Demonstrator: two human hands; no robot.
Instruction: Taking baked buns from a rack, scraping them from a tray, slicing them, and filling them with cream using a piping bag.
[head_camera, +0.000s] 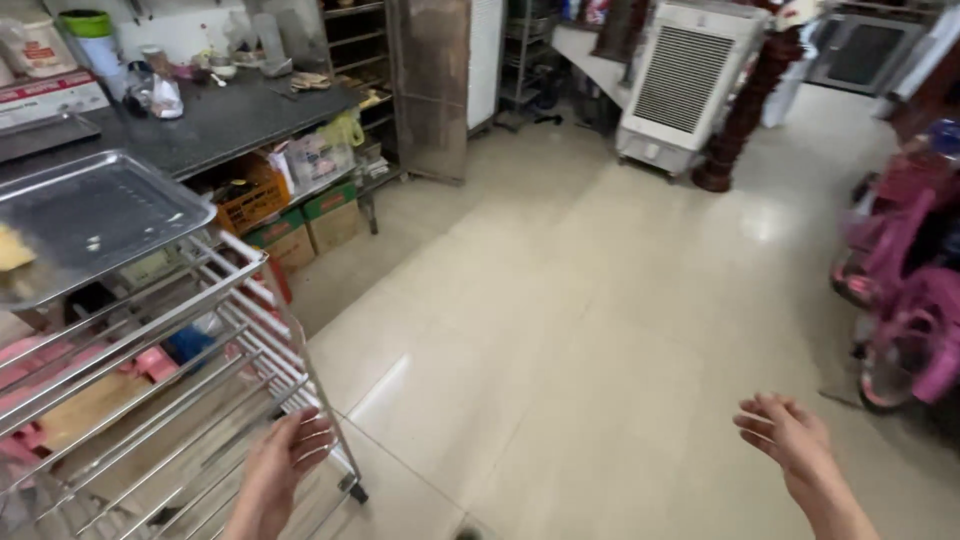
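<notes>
Rack (150, 400) of steel rails is seen at lower left, a tray (90, 215) on top. Left hand (285, 460) is held open against its corner post. Right hand (790, 440) is spread, empty, above the floor (560, 330).

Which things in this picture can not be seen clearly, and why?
Head view:
- Left hand near the metal rack: whether it touches the rack is unclear.
- Right hand: empty, forearm cut off by the bottom edge.
- Pink bicycle: blurred, cut off by the right edge.
- Items on the dark counter: too small.
- Tray: cut off by the left edge.
</notes>
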